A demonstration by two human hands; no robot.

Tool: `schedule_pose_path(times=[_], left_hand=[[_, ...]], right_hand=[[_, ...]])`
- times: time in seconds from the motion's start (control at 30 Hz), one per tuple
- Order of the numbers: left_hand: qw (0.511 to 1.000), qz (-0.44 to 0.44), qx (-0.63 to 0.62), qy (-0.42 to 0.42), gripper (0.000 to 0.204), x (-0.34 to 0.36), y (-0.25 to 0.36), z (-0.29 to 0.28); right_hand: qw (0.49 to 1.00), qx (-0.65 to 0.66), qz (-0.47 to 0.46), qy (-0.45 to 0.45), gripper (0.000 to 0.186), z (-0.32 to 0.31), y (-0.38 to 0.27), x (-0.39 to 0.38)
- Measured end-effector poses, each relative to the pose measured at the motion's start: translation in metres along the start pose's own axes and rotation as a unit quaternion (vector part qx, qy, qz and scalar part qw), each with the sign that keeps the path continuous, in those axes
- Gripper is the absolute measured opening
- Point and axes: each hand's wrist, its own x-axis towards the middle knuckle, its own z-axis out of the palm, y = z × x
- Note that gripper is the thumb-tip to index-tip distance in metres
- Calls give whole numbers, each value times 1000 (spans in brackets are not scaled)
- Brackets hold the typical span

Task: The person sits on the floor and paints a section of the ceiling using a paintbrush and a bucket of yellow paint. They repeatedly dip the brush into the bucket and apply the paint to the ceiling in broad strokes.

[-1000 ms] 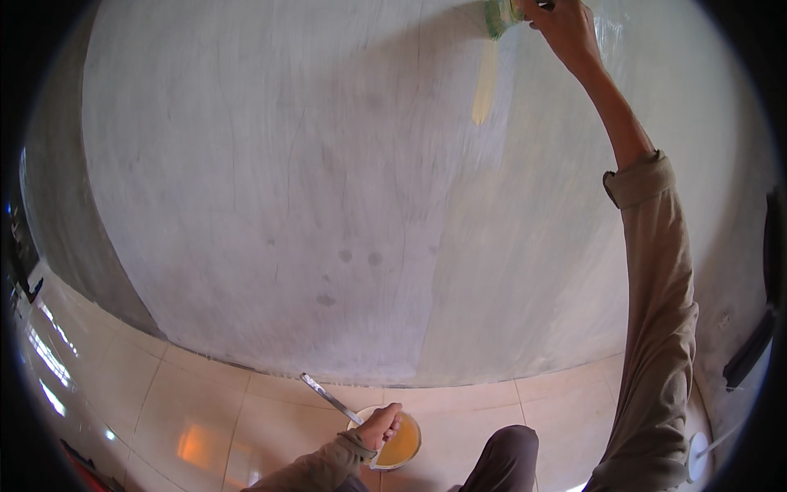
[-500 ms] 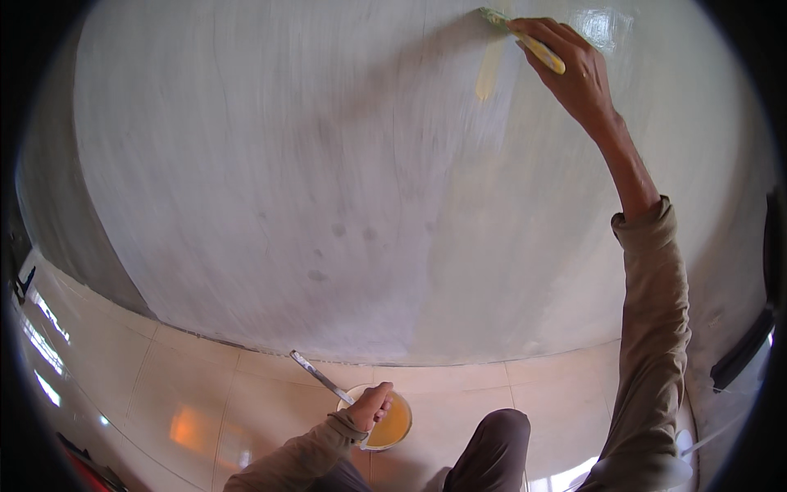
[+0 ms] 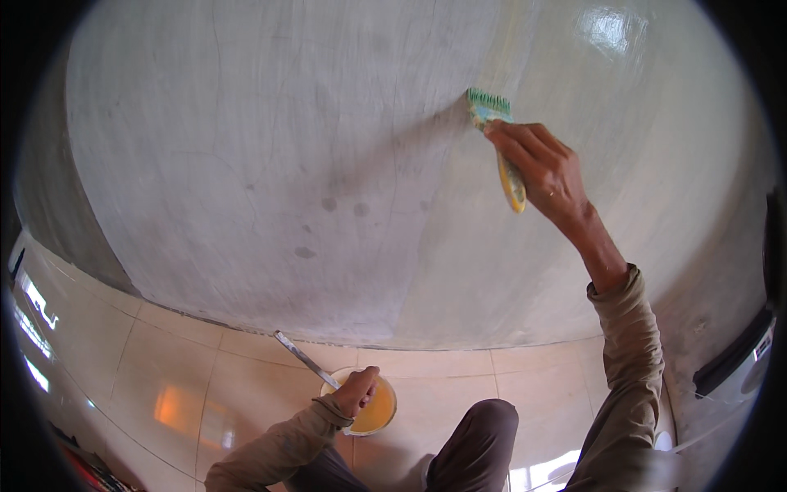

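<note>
My right hand (image 3: 543, 168) is closed round the yellow handle of a wide paintbrush (image 3: 513, 184), whose green bristles meet the wall (image 3: 270, 139). Wet, faintly yellow streaks run up the wall above the bristles. Low down, my left hand (image 3: 357, 392) is closed at the near left side of a small pail (image 3: 394, 405) of yellow-orange liquid; its grip on the rim or handle is partly hidden. From the pail a flat metal strip (image 3: 302, 354) leans out toward the far left, its lower end hidden.
Pale glossy floor tiles (image 3: 270, 361) meet the wall's foot. My bent knee (image 3: 479, 426) is right of the pail. A dark long object (image 3: 734, 361) stands at the far right, with a thin pale cord near it. Something red and dark (image 3: 90, 471) lies at the lower left.
My right hand has brought the brush down the wall, and its bristles now show broadside. The left hand stays at the pail; the whole view has shifted slightly.
</note>
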Motion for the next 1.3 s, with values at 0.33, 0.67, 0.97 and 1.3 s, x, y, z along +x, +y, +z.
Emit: schedule_pose_path(times=[0.33,0.67,0.97,1.3], left_hand=[[1000,16,-6,-20,31,-1,0,-7],[1000,-15,2,4,38,1,7,3],[1000,0,2,-16,35,-6,8,5],[1000,-3,-11,-24,32,-1,2,-3]], right_hand=[[961,215,173,-28,25,-2,34,24],[940,216,243,102,22,-51,203,160],[992,-87,-5,92,31,-13,151,94],[997,0,-75,-18,36,12,-22,-9]])
